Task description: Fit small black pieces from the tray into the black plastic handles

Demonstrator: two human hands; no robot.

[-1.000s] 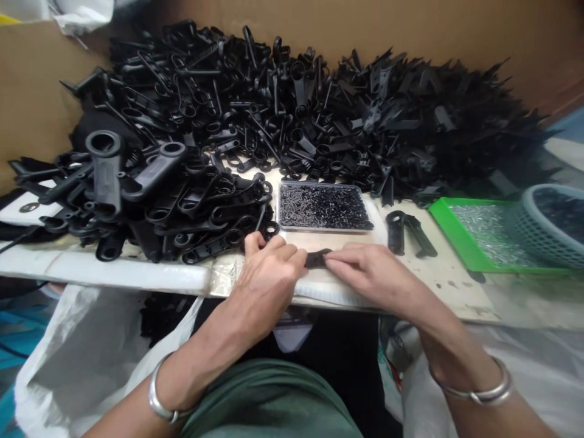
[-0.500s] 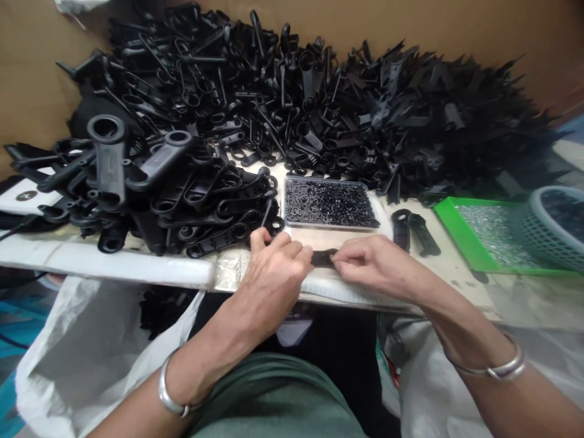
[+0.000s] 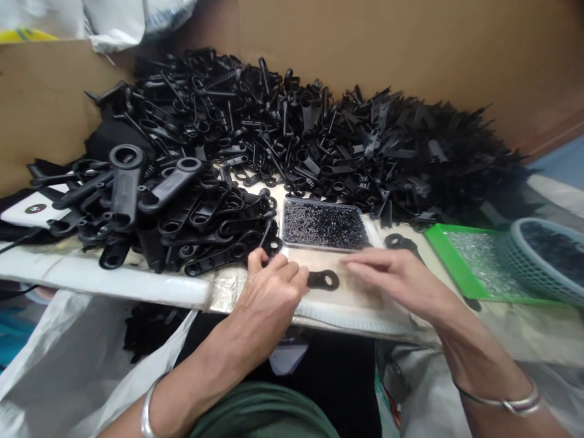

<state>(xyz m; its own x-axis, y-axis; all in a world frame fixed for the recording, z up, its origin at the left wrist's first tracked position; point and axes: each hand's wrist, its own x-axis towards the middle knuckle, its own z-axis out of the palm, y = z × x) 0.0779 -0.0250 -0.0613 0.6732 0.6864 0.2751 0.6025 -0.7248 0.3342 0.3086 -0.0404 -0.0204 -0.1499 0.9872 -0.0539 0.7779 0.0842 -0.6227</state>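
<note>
My left hand (image 3: 276, 289) is closed around a flat black plastic arm with a ring end (image 3: 329, 280). The ring sticks out to the right of the fingers, low over the table's front; the rest of the arm is hidden in the hand. My right hand (image 3: 401, 277) is apart from it, with fingers stretched leftward just below a shallow clear tray (image 3: 319, 246). Nothing shows between those fingers, which are slightly blurred. The tray holds many tiny black pieces (image 3: 323, 224). Another black ring-ended part (image 3: 399, 241) lies behind my right hand, partly covered by it.
A heap of black plastic parts (image 3: 283, 128) runs along the cardboard wall (image 3: 365, 42). More ring-ended arms (image 3: 177, 201) are piled at left. On the right, a green tray (image 3: 449, 261) holds small clear pieces beside a pale mesh basket (image 3: 524, 255). A white sack (image 3: 77, 347) hangs open below the table.
My right hand has let go of the black arm's ring end and moved right, towards the clear tray's near corner. My left hand still holds the arm. The camera view has tilted up.
</note>
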